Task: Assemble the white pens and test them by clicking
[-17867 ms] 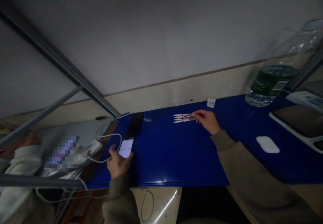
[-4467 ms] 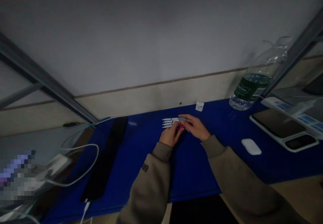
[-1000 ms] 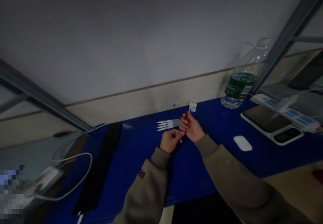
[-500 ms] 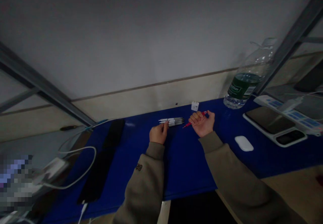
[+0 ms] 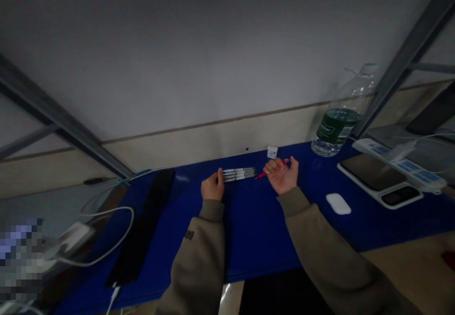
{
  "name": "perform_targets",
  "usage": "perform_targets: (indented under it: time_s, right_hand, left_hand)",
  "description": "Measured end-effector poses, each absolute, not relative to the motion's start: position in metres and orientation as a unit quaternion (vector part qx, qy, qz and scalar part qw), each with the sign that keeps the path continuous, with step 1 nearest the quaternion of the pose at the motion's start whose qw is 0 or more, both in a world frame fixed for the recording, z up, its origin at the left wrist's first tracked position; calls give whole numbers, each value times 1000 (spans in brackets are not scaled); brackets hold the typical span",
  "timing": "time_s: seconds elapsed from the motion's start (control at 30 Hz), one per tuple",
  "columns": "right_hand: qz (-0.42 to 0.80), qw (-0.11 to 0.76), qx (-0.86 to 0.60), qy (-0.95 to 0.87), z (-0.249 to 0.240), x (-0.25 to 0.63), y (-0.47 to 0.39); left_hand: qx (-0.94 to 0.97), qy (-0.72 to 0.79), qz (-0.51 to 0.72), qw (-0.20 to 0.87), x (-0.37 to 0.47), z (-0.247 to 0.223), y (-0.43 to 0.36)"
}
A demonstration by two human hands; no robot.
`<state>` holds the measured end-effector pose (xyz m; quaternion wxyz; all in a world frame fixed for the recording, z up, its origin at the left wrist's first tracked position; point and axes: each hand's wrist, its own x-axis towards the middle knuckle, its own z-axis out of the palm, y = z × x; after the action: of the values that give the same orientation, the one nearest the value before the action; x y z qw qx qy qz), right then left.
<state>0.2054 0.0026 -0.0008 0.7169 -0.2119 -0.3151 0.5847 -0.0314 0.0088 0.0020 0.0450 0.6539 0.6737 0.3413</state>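
Observation:
Several white pens (image 5: 240, 175) with dark tips lie side by side on the blue table surface (image 5: 263, 229). My left hand (image 5: 212, 185) is at their left ends, fingers curled in and thumb raised against the ends. It touches the pens rather than wrapping round them. Just right of their tips, my right hand (image 5: 282, 177) is turned palm up, its fingers closed round a red pen (image 5: 262, 175). The red pen slants, its tip pointing down-left towards the white pens and its other end showing by the thumb.
A white charger plug (image 5: 272, 152) stands by the wall. To the right are a large water bottle (image 5: 336, 125), a white rounded case (image 5: 338, 203), a scale (image 5: 380, 177) and a power strip (image 5: 401, 163). Dark phone-like slabs (image 5: 133, 248) and a white cable (image 5: 133, 215) lie left.
My left hand has slid left along the white pens to their ends, and the pens now lie more evenly in line. My right hand keeps the red pen in nearly the same place.

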Motion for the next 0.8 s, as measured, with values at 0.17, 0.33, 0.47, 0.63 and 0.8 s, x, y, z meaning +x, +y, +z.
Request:
perform_targets:
  time_s: [0.17,0.33,0.47,0.63,0.8]
  right_hand:
    - [601,726,-206,-265,4,204,3]
    - [658,718,-115,-198,7,204,3]
    - [680,709,-78,-170,11,204,1]
    - [686,706,-64,-165,15,202,-2]
    - [698,695,-55,-166,13,202,-3]
  left_hand:
    - [658,672,337,45,-31,3,9]
    - [659,683,313,44,-32,-1,11]
    - [662,685,302,47,-26,-3,10]
    - [710,655,252,61,-8,-3,0]
    - [763,604,225,49,4,-4,-8]
